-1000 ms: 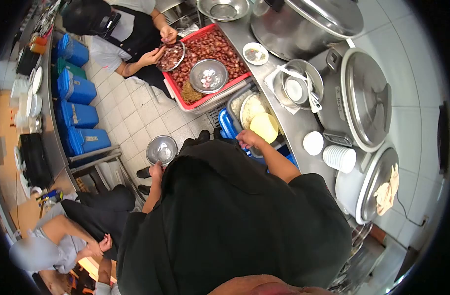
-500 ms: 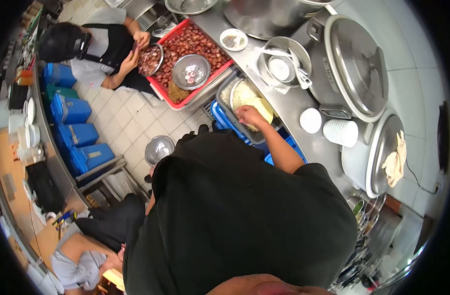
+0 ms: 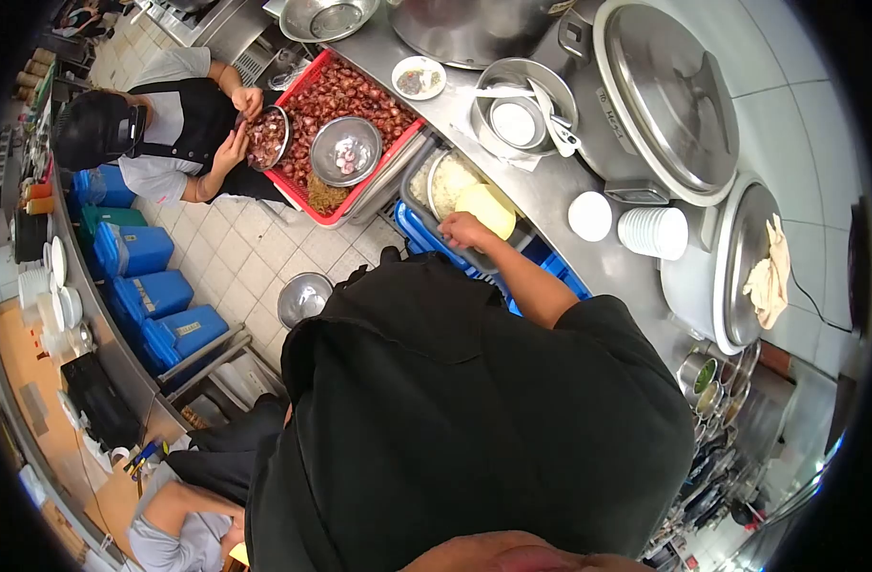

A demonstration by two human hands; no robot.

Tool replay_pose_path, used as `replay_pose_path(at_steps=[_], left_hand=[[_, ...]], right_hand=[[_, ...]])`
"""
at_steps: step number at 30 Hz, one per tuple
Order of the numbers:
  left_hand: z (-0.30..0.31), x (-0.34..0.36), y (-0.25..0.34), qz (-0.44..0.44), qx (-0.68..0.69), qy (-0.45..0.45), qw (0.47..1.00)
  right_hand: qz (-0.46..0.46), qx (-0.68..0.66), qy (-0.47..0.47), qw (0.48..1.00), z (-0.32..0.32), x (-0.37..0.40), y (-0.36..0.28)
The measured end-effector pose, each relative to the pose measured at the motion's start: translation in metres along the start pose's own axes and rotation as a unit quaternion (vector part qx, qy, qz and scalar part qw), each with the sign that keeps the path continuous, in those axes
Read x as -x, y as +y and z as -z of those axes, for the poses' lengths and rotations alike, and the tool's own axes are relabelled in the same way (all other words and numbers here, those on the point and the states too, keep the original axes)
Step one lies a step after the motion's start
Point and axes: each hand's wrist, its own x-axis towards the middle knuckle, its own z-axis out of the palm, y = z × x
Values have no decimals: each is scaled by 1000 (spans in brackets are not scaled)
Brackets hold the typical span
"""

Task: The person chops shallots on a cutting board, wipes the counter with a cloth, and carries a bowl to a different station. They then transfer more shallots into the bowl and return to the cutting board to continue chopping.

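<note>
My right hand point(image 3: 464, 231) is at the near side of a grey tub point(image 3: 472, 257), its fingers curled together. What they grip, if anything, is too small to make out. Beside the hand lies a pale yellow, rounded piece point(image 3: 486, 210), perhaps a scoop or lid. Behind it, whitish food point(image 3: 452, 181) fills part of the tub. My left hand does not show; my dark clothing covers that side.
Left of the tub, a red crate point(image 3: 398, 143) of shallots carries a steel bowl point(image 3: 346, 151). A co-worker point(image 3: 183, 114) handles shallots there. Rice cookers point(image 3: 660, 95) and stacked white bowls point(image 3: 653, 234) line the counter. Another steel bowl point(image 3: 304, 299) is low by my feet.
The whole view has shifted, with counter items now further left. My right hand has drawn slightly back from the yellow piece toward the tub's near rim.
</note>
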Motion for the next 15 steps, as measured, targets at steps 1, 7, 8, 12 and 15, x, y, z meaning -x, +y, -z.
replay_pose_path(at_steps=[1,7,8,12,15], left_hand=[[-1,0,-1,-1,-2,1,1000],[-7,5,-26,23,31,11,999],[-10,5,-30,26,42,11,999],[-7,21,-21,84,146,25,985],[-11,28,-11,124,238,57,962]], right_hand=[[2,4,-10,1000,-3,-4,4],[-3,33,-42,999,-23,-10,6],[14,34,-34,999,-25,-14,10],[-24,47,-59,997,-24,-18,11],[-32,32,-56,997,-21,-19,3]])
